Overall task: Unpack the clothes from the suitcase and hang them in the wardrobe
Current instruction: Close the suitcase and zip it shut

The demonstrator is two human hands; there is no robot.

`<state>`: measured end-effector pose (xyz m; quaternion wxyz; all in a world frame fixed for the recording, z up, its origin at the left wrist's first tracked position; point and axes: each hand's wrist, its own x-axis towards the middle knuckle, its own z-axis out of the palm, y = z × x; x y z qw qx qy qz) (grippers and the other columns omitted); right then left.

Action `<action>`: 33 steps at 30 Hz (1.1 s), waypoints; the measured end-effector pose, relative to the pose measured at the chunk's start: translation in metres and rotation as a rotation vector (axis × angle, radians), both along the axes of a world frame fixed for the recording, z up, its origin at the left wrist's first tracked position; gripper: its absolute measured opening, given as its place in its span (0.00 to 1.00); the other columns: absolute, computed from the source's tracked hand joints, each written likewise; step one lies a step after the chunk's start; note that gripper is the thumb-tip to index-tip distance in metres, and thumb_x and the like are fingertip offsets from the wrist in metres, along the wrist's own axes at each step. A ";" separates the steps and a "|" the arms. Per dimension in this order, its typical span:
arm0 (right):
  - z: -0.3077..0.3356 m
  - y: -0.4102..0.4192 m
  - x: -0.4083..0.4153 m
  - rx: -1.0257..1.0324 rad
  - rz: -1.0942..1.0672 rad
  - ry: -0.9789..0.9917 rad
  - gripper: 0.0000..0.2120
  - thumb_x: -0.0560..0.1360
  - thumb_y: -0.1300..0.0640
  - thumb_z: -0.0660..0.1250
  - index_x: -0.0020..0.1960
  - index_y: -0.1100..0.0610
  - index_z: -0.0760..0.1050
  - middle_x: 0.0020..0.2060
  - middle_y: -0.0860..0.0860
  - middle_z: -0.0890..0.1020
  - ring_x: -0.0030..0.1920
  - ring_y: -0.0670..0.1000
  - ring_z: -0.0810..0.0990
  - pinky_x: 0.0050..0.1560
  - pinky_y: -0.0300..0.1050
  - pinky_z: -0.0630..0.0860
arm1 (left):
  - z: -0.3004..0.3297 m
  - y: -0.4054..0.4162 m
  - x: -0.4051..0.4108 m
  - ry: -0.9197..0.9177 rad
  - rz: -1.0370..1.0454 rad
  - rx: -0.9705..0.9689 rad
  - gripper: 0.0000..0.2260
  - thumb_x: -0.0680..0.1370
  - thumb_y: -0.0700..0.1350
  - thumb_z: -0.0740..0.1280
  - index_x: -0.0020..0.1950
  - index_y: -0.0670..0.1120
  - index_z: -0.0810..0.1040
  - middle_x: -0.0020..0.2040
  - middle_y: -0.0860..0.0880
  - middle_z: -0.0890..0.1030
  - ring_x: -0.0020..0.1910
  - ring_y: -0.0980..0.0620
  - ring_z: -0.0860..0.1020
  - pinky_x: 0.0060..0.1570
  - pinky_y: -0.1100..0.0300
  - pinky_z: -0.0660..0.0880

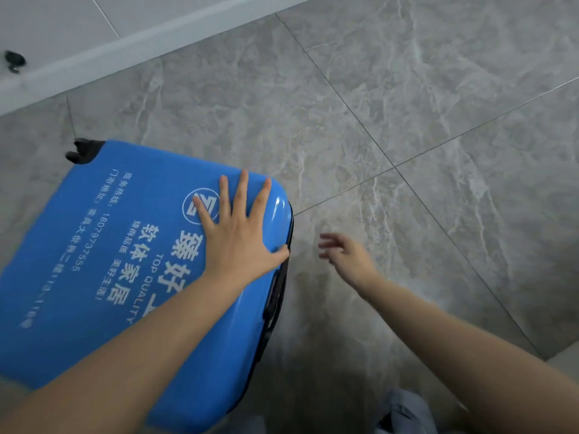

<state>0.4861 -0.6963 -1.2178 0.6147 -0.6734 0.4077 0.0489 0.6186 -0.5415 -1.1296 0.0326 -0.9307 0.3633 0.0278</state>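
Head view.

Suitcase [125, 277]: blue hard shell, closed, lying with its broad printed face up on the floor. White lettering, a round logo and the words "TOP QUALITY" run across that face. It takes up the lower left of the view, its near end cut off by the frame edge. A black zip seam and a dark side handle [275, 296] run along its right edge. A black wheel [82, 151] shows at its far left corner.

Left hand [238, 233]: palm down, flat on the suitcase's printed face near the far right corner. Fingers [242, 189] straight and spread, partly covering the logo; thumb stretched out to the right edge of the shell, by the zip seam. It presses or rests on the shell and grips nothing.

Right hand [344, 255]: in the air just to the right of the suitcase, apart from it, above the floor. Blurred; fingers loosely extended towards the suitcase's edge, holding nothing.

Floor [407, 120]: large grey marble-patterned tiles with thin dark joints, beyond and to the right of the suitcase.

Skirting strip [156, 36]: pale, running at a slant beyond the suitcase, with a white tiled surface behind it.

Small dark object [14, 59]: on that white surface, far beyond the suitcase's wheel corner; too small to identify.

Pale blue-grey cloth [404, 411]: at the bottom edge, right of the suitcase's near end; blurred.
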 end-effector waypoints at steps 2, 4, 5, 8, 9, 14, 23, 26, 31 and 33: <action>0.006 -0.008 0.022 -0.035 0.068 -0.038 0.22 0.80 0.67 0.57 0.72 0.54 0.69 0.63 0.50 0.76 0.60 0.50 0.79 0.54 0.40 0.76 | 0.000 0.013 -0.005 -0.004 -0.031 0.005 0.49 0.65 0.69 0.61 0.80 0.56 0.42 0.81 0.46 0.41 0.79 0.39 0.41 0.69 0.26 0.46; 0.015 -0.009 0.045 0.015 0.119 -0.089 0.24 0.81 0.66 0.56 0.76 0.52 0.64 0.68 0.45 0.72 0.65 0.46 0.74 0.57 0.39 0.73 | 0.002 0.020 -0.013 -0.001 -0.057 0.016 0.48 0.66 0.67 0.62 0.80 0.55 0.43 0.81 0.47 0.40 0.79 0.39 0.41 0.69 0.27 0.46; 0.020 -0.007 0.059 0.071 0.127 -0.116 0.24 0.82 0.64 0.56 0.77 0.52 0.62 0.69 0.44 0.71 0.66 0.46 0.72 0.61 0.40 0.71 | 0.003 0.022 -0.016 -0.003 -0.068 0.023 0.48 0.67 0.67 0.62 0.80 0.55 0.42 0.81 0.46 0.40 0.79 0.39 0.42 0.70 0.27 0.47; 0.026 -0.003 0.097 0.259 0.129 -0.103 0.22 0.82 0.58 0.60 0.76 0.52 0.66 0.70 0.47 0.73 0.69 0.49 0.72 0.70 0.48 0.69 | 0.005 0.025 -0.028 0.011 -0.088 0.045 0.47 0.67 0.66 0.61 0.80 0.55 0.44 0.81 0.46 0.39 0.79 0.39 0.42 0.69 0.28 0.47; 0.028 -0.001 0.105 0.304 0.164 -0.073 0.20 0.82 0.55 0.60 0.74 0.52 0.69 0.68 0.48 0.75 0.67 0.50 0.75 0.69 0.49 0.70 | 0.006 0.027 -0.030 0.016 -0.092 0.050 0.47 0.67 0.66 0.60 0.81 0.54 0.44 0.81 0.46 0.40 0.79 0.39 0.42 0.69 0.28 0.47; 0.022 -0.003 0.119 0.373 0.243 0.012 0.14 0.80 0.50 0.61 0.58 0.53 0.82 0.53 0.50 0.86 0.57 0.51 0.83 0.66 0.52 0.76 | 0.009 0.026 -0.035 0.031 -0.101 0.069 0.45 0.68 0.64 0.59 0.81 0.54 0.47 0.81 0.45 0.41 0.79 0.39 0.42 0.69 0.28 0.47; 0.031 -0.013 0.148 0.362 0.486 0.071 0.13 0.82 0.57 0.58 0.60 0.52 0.79 0.57 0.53 0.83 0.55 0.53 0.84 0.50 0.46 0.82 | 0.013 0.024 -0.039 0.054 -0.113 0.098 0.43 0.69 0.63 0.59 0.81 0.54 0.47 0.81 0.45 0.41 0.79 0.39 0.41 0.69 0.27 0.47; 0.022 -0.019 0.150 0.364 0.559 0.098 0.13 0.81 0.60 0.62 0.62 0.58 0.79 0.55 0.55 0.84 0.53 0.54 0.84 0.47 0.45 0.82 | 0.012 0.023 -0.038 0.060 -0.109 0.108 0.44 0.68 0.62 0.60 0.81 0.54 0.46 0.81 0.45 0.41 0.79 0.39 0.42 0.69 0.27 0.48; 0.012 -0.021 0.151 0.194 0.612 0.049 0.12 0.79 0.61 0.65 0.60 0.58 0.81 0.51 0.53 0.85 0.49 0.50 0.84 0.47 0.42 0.81 | 0.012 0.023 -0.039 0.065 -0.110 0.100 0.44 0.68 0.62 0.61 0.81 0.54 0.47 0.81 0.45 0.42 0.79 0.38 0.43 0.68 0.27 0.48; 0.008 -0.022 0.153 0.047 0.651 0.023 0.11 0.78 0.60 0.66 0.58 0.56 0.83 0.49 0.51 0.85 0.50 0.50 0.83 0.50 0.43 0.81 | 0.012 0.022 -0.039 0.070 -0.110 0.099 0.44 0.68 0.62 0.61 0.81 0.54 0.48 0.81 0.45 0.42 0.79 0.39 0.43 0.69 0.27 0.48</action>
